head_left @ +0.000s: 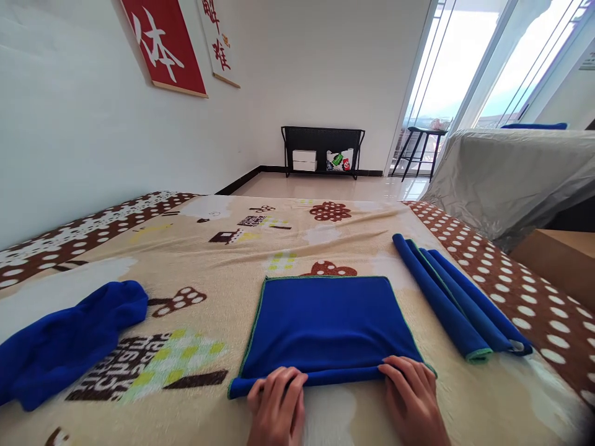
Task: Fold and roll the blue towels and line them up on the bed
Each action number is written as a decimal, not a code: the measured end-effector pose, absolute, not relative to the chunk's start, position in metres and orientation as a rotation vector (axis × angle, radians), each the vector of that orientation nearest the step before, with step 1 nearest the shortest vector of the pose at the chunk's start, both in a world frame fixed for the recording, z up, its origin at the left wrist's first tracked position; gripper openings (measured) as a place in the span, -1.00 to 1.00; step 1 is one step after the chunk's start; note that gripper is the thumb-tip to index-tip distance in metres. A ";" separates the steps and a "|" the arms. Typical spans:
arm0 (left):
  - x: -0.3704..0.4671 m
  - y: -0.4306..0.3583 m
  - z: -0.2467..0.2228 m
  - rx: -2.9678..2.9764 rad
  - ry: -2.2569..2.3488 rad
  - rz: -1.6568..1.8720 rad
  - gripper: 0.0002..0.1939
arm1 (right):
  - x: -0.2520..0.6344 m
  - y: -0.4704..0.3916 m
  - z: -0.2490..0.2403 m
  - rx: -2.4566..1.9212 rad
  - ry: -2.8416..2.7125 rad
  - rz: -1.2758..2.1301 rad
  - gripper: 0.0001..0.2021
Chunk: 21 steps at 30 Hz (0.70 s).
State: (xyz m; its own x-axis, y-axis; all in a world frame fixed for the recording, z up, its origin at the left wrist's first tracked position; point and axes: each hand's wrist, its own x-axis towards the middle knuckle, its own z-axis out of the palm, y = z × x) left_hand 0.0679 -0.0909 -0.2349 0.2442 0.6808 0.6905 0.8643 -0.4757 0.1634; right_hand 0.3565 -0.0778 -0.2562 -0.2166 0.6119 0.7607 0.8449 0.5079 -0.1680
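Observation:
A blue cloth (325,316) with green edging lies spread on the patterned blanket (223,260), its near edge turned into a narrow roll. My left hand (277,402) has its fingers curled over the left part of that roll. Over the right part, my right hand (413,396) holds the roll with bent fingers, close to the cloth's near right corner. To the right lie several rolled blue cloths (460,297), side by side and slanting. A crumpled blue cloth (79,337) rests at the left.
The blanket has a brown border with white dots. Beyond it stand a black rack (323,139) by the wall and a black stool (423,145) by the window. At the right are plastic-covered furniture (515,173) and a cardboard box (558,260).

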 end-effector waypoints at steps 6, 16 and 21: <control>0.083 -0.082 -0.240 -2.440 -1.355 -1.028 -0.64 | 0.335 -0.074 -0.251 -1.125 -1.959 -0.268 -0.74; 0.079 -0.075 -0.246 -2.427 -1.414 -0.716 -0.52 | 0.340 -0.069 -0.252 -1.227 -2.170 -0.209 -0.55; 0.082 -0.074 -0.245 -2.351 -1.392 -0.585 -0.48 | 0.343 -0.070 -0.255 -1.250 -2.199 -0.253 -0.54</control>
